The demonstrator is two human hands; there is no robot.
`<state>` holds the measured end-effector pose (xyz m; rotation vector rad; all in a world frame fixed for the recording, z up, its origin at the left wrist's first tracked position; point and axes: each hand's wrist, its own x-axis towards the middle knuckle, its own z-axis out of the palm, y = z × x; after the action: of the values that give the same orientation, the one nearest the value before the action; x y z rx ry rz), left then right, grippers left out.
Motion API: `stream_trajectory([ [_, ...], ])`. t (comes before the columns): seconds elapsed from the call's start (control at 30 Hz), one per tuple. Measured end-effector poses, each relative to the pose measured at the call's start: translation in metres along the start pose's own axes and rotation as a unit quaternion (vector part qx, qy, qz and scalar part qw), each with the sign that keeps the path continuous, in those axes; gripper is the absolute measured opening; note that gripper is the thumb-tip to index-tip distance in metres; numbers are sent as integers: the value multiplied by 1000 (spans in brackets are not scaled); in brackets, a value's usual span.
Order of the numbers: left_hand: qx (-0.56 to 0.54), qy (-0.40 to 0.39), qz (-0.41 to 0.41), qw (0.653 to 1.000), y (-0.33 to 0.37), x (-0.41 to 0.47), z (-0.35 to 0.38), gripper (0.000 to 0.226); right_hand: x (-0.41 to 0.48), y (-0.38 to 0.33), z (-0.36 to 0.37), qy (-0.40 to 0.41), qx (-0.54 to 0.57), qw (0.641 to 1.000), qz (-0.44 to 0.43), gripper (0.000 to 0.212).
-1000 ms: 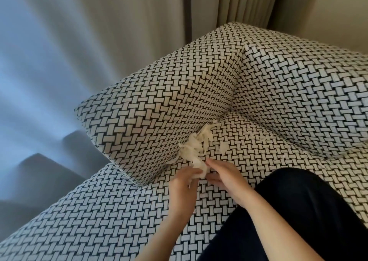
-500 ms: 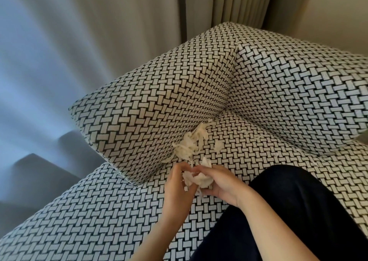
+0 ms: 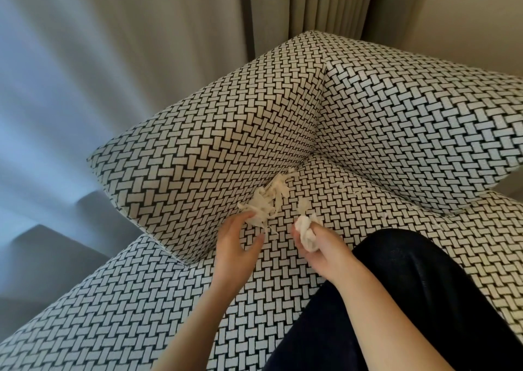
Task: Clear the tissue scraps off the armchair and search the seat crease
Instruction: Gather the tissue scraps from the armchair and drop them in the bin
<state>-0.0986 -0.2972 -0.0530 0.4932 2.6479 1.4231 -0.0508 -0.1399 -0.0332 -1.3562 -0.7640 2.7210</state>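
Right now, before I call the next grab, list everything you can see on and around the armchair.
armchair: one, black-and-white weave, fills the view
scrap pile: one, white, along the seat crease near the corner
loose scraps: a few, white, on the seat right of the pile
tissue wad: one, white, in the right hand
curtains: grey-beige behind the chair, sheer pale at left
wall: beige, top right
trouser leg: one, dark, on the seat
left hand: one, fingertips touching the pile
right hand: one, grips the wad
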Motion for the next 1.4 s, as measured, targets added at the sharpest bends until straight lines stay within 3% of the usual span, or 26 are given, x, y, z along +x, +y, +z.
stream_trajectory([
  [0.07,49,27,-102,993,-10,0,3,59,2,-2,-1,36,22,999,-15,17],
  [0.13,100,-7,-175,979,-21,0,10,81,2,-2,-1,56,9,998,-16,17],
  [0.23,181,-41,-188,965,-31,6,25,97,3,-1,0,69,-18,997,-16,15],
  [0.33,200,-24,-186,962,-25,18,38,93,7,1,-2,73,-24,997,-22,13],
  [0.47,139,0,-244,960,-11,34,53,87,9,1,-1,91,-25,995,-21,21],
  [0.63,-1,67,-329,942,0,47,61,80,10,1,0,100,-32,994,-24,15],
  [0.83,-118,117,-344,924,-6,45,60,64,14,0,-1,104,-21,994,-16,19],
  [1.07,-15,30,-357,934,-4,65,64,64,18,0,-3,104,2,994,-16,22],
  [1.27,-162,50,-432,886,16,81,76,77,14,-2,-3,80,21,996,-24,8],
  [1.4,-155,60,-390,906,8,69,73,71,15,-5,-2,90,41,995,-25,8],
])
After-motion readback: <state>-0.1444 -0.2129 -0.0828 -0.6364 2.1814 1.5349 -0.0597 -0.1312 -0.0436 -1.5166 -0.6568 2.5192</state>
